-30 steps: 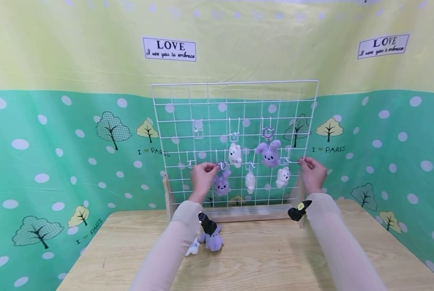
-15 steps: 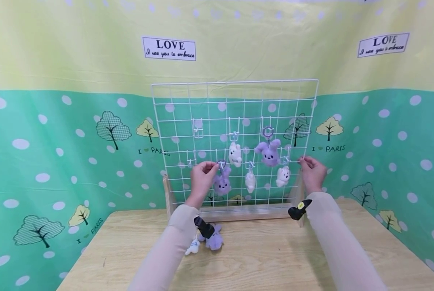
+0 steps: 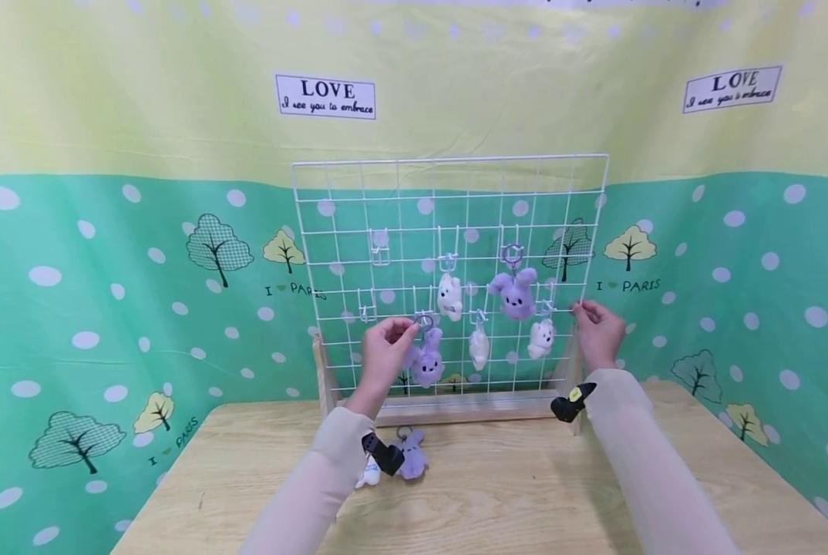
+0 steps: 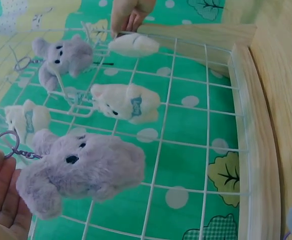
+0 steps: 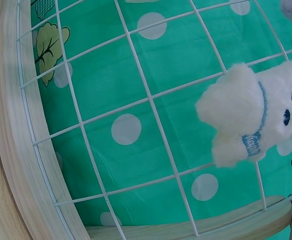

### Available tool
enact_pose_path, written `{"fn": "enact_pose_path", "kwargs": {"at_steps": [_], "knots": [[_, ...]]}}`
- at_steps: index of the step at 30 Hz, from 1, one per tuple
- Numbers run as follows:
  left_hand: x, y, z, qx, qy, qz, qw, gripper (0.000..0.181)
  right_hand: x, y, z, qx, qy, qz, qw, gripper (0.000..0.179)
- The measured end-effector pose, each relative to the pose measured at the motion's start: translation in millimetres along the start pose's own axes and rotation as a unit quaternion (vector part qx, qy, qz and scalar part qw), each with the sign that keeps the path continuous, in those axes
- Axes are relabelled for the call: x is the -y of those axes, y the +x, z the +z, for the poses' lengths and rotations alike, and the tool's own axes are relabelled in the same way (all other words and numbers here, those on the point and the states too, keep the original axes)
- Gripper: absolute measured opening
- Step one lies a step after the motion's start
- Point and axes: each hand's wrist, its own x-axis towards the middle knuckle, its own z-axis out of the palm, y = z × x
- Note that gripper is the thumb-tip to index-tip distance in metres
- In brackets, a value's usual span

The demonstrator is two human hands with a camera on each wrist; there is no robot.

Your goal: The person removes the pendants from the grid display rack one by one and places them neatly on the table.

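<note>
My left hand pinches the metal ring of a purple bunny plush keychain between thumb and fingers. The bunny dangles in front of the white wire grid, close by a hook at the lower middle. No hook shows through the ring in the left wrist view. At the grid's right side my right hand pinches the edge wire. Close to it hangs a white bear keychain with a blue scarf. Other keychains on hooks are a purple bunny and white bears, one upper, one lower.
Bare hooks, one upper and one lower, sit on the grid's left. On the wooden table lie another purple bunny and a white bear, partly behind the left wrist. A wooden base supports the grid.
My left hand and the bunny it holds rise slightly, then come down, so the bunny now hangs a little lower against the grid. The right hand stays at the edge wire.
</note>
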Motion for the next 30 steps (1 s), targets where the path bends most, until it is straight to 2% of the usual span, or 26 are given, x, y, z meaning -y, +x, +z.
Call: {"fn": "enact_pose_path", "kwargs": {"at_steps": [6, 13, 23, 30], "knots": [[-4.1, -10.9, -3.1, 0.02, -0.004, 0.004, 0.9998, 0.012, 0, 0.2, -1, 0.003, 0.0, 0.005, 1.0, 0.037], [-9.7, -24.3, -3.3, 0.053, -0.007, -0.014, 0.9985, 0.011, 0, -0.2, -1, 0.002, 0.0, 0.007, 1.0, 0.036], [-13.2, -43.1, -2.4, 0.096, -0.009, -0.008, 0.9954, 0.014, -1, 0.2, 0, -0.002, 0.001, 0.003, 1.0, 0.036], [-5.2, -58.7, -4.4, 0.129, -0.01, -0.014, 0.9915, 0.014, -2, 0.2, 1, -0.003, -0.006, -0.001, 1.0, 0.035]]}}
